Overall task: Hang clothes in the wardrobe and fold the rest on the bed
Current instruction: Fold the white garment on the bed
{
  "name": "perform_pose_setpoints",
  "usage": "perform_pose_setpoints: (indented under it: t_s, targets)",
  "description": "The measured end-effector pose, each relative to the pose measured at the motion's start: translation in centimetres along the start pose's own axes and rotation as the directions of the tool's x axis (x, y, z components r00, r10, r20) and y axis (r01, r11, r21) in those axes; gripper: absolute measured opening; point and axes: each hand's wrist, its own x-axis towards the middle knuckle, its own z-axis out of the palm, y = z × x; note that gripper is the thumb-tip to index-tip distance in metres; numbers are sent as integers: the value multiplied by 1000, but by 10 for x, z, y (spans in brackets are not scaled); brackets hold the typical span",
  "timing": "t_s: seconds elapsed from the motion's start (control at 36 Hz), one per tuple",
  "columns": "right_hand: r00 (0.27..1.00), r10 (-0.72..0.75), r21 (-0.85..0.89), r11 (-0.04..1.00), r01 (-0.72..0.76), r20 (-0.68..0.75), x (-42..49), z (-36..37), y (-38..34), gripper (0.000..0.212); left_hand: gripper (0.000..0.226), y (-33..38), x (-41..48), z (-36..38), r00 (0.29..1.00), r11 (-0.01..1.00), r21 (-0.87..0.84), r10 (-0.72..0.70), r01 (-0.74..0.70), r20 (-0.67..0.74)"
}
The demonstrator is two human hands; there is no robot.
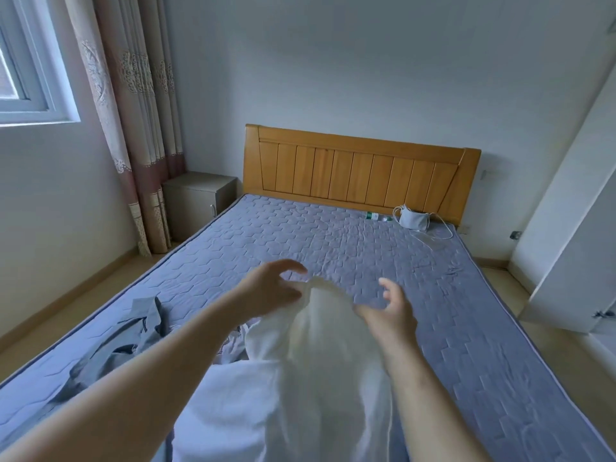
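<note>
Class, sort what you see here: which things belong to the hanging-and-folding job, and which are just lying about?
Job: white garment, grey garment, bed, wardrobe door.
Lying about: face mask, plastic bottle, white cable, bedside cabinet.

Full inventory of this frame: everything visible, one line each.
mattress: 1, blue-grey quilted, mid-room
headboard: 1, honey wood, far wall
white garment: 1, white, lifted over the mattress's near end
grey garment: 1, grey, crumpled on the mattress, near left
pale cloth: 1, bluish white, near edge, under the white garment
face mask: 1, pale grey, by the headboard, right
bottle: 1, clear with green label, lying left of the mask
nightstand: 1, grey-beige, left of the headboard
curtain: 1, beige-pink, left corner
window: 1, white frame, left wall
door: 1, white, right edge
left hand: pinches the white garment's top
right hand: holds its other side
</note>
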Motion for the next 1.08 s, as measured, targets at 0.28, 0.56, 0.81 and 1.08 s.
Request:
perform_pose_setpoints:
  t_s: [0.28, 0.56, 0.81, 1.08]
  targets:
    - [824, -231, 211, 968, 139, 517, -26, 6, -24, 11, 41, 34, -7, -10, 974, 971, -131, 212, -200, 82]
    - [869, -191, 607, 781, -147, 456, -17, -7, -41, 24, 33, -37, -18, 11, 929, 959, -236, -66, 160, 363]
    - [999, 17, 324, 946, -32, 48, 2, -13, -25, 25, 20, -31, -12, -6, 972, 980, -130, -119, 148, 203]
    - [986, -168, 190, 967, 169, -20, -6, -3, -6, 28, 22, 2, -2, -25, 997, 989, -131, 64, -69, -36]
